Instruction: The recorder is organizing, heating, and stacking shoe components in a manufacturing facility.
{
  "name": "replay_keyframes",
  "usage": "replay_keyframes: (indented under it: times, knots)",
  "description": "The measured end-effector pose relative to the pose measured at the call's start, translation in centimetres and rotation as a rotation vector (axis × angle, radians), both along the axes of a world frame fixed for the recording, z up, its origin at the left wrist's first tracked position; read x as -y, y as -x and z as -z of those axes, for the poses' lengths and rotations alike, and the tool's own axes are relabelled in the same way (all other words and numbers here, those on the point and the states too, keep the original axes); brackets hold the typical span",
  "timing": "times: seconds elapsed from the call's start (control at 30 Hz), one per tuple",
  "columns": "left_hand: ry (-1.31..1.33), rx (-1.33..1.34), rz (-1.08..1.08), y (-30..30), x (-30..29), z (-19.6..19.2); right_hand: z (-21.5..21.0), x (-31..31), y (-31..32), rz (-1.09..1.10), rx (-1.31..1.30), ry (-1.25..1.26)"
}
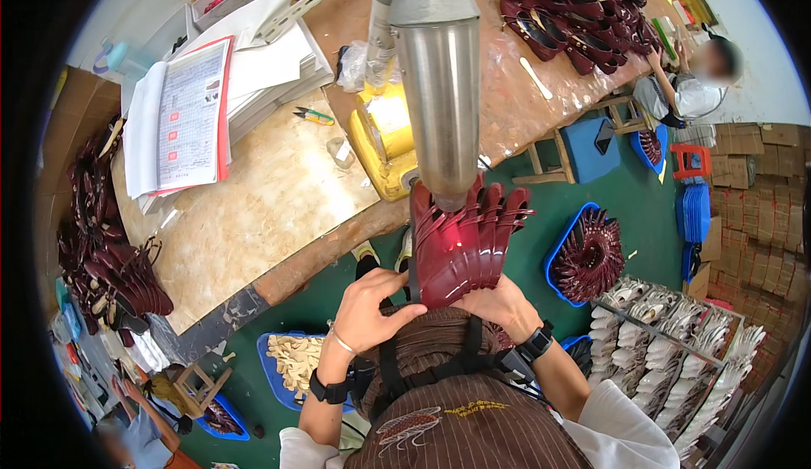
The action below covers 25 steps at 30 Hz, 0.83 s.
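A row of glossy burgundy strappy shoes (452, 271), pressed side by side, is held up in front of my body. Its far end lies right under the tapered tip of a metal tube (439, 89), and a bright red glow shows on the shoes there. My left hand (372, 309) grips the near left end, thumb and fingers closed against it. From the near right, my right hand (503, 309) supports the same row, its fingers partly hidden beneath the shoes. Whether the tube's tip touches them I cannot tell.
The tube hangs beside a yellow machine (384, 144) at the worktable (279, 233). Thread snips (313, 115) and an open clipboard (190, 123) lie left. Burgundy shoes are heaped far right (583, 13). A blue basket of shoes (549, 271) and a shoe rack (667, 342) stand right; co-workers sit nearby.
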State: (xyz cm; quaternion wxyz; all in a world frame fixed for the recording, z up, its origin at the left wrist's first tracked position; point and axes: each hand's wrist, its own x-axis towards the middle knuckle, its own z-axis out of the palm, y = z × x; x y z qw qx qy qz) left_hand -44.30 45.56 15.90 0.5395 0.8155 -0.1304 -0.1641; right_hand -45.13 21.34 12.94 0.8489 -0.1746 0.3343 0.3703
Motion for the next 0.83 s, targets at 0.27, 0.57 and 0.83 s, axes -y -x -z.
replay_keyframes:
  times: [0.27,0.57,0.83]
  knots:
    - [0.014,-0.053,0.009,-1.7,2.5,-0.4,0.1,1.7,0.3,0.173,0.049,-0.017]
    - [-0.029,0.04,-0.024,2.0,-1.3,-0.2,0.6,-1.3,1.0,-0.045,0.11,0.023]
    - [-0.037,0.02,-0.158,6.5,-4.5,-0.5,1.4,-4.1,1.7,-0.31,0.145,0.03]
